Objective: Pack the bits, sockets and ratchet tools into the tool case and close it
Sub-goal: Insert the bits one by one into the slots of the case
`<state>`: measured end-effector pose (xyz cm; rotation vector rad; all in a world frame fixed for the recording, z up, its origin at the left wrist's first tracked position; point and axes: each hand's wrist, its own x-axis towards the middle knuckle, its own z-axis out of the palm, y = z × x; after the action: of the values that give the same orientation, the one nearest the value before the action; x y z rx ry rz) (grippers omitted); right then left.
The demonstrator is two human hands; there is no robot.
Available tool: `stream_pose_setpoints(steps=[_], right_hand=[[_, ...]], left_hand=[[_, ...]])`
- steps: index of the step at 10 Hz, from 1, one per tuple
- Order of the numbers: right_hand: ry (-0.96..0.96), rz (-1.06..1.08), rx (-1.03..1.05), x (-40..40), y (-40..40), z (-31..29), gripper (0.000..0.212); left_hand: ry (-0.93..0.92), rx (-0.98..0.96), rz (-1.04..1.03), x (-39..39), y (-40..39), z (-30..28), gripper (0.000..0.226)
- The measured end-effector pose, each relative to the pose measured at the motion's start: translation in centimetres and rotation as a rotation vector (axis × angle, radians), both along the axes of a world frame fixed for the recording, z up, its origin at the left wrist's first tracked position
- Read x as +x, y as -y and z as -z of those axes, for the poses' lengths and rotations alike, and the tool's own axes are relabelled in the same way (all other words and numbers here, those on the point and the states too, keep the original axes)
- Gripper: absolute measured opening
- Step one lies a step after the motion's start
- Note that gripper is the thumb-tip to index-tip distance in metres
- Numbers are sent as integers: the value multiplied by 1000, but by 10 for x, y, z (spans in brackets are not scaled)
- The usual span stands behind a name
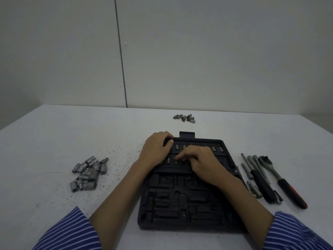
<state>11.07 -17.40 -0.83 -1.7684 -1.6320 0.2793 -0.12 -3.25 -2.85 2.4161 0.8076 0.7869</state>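
A black tool case (pixel 180 204) lies open flat on the table in front of me. Its far half holds a few small bits (pixel 214 148) in slots. My left hand (pixel 156 150) grips the far left corner of the case. My right hand (pixel 200 163) rests on the bit rows, fingertips pinched on a small bit (pixel 176 161) at a slot. Several sockets (pixel 88 174) lie in a heap to the left. A small pile of bits (pixel 184 118) sits beyond the case. The ratchet (pixel 281 179) with its red-black handle lies to the right.
Extension bars and a black-handled driver (pixel 259 179) lie between the case and the ratchet. The white table (pixel 54 138) is speckled with dark crumbs left of the case. A plain wall stands behind the table's far edge.
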Motion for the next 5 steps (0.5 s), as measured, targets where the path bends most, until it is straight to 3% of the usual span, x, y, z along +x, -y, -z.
stream_pose_setpoints(steps=[5], right_hand=[[41, -4, -4, 0, 0, 2, 53]], left_hand=[[0, 4, 3, -1, 1, -1, 23]])
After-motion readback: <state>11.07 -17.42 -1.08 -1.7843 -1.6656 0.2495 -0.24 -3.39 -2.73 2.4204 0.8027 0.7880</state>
